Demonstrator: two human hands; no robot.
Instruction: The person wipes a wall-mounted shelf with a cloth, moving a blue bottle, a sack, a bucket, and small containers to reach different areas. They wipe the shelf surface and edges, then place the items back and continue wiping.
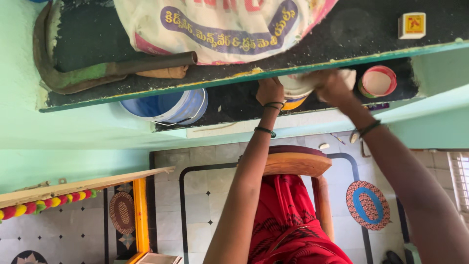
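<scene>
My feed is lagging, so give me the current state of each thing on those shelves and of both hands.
Left hand: gripping the white round container's side.
Right hand: pressed on the container, blurred.
White round container with yellow base: held between both hands on the lower shelf.
Blue plastic bucket: on its side, mouth open.
Pink-rimmed round tub: open, no lid.
Printed cloth sack: bulging, on the upper shelf.

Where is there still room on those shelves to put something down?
The top shelf has a bare dark patch between the big printed bag and the small yellow box. The lower shelf is bare between the blue bucket and the left hand. It is crowded where both hands grip the white container, with the right hand beside the pink-rimmed tub.
</scene>
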